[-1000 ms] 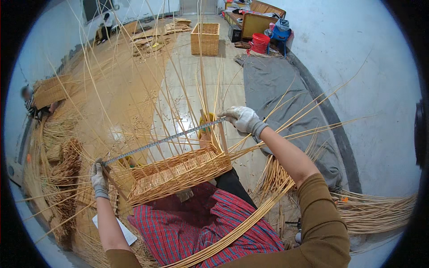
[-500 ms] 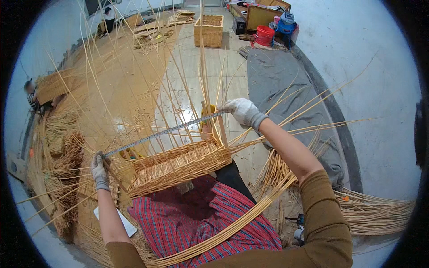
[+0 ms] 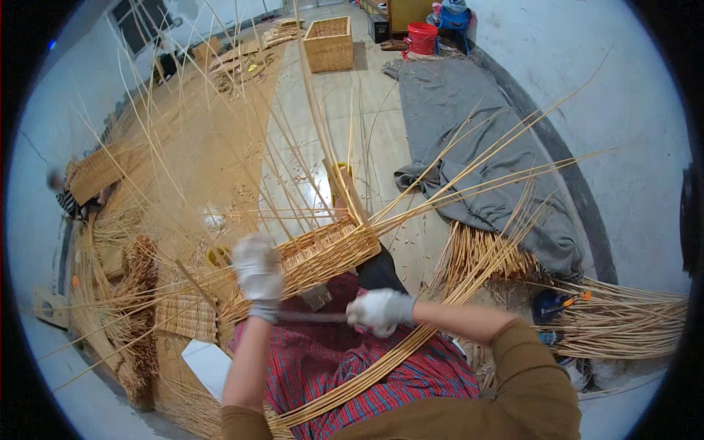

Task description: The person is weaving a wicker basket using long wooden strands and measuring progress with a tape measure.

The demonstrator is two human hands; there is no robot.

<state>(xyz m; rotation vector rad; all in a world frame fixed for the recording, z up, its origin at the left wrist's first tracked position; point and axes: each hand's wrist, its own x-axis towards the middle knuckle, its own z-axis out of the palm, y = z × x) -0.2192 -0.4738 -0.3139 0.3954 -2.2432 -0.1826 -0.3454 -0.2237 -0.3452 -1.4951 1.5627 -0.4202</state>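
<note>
A half-woven wicker basket [image 3: 334, 253] sits tilted over my lap, its long uncut stakes fanning up and outward. Gloved in white, my right hand [image 3: 381, 312] is closed on a measuring tape [image 3: 312, 317], a grey blurred strip between my hands, below the basket's near side. My left hand [image 3: 257, 275], also gloved, is raised in front of the basket's left part; motion smears its fingers, so its grip is unclear. A flat wooden slat [image 3: 345, 191] stands at the basket's right end, and another slat [image 3: 196, 286] leans at its left end.
A finished-looking wicker box [image 3: 328, 51] stands far ahead, with a red bucket [image 3: 422, 38] to its right. A grey cloth [image 3: 469, 139] covers the floor at right, beside bundled rods [image 3: 631, 319]. Brown wicker bundles [image 3: 139, 308] lie at left. Another person sits at far left.
Both hands have come down and inward from the basket's two ends toward my lap. The tape, stretched straight above the basket before, now hangs short and blurred between them. The view has shifted.
</note>
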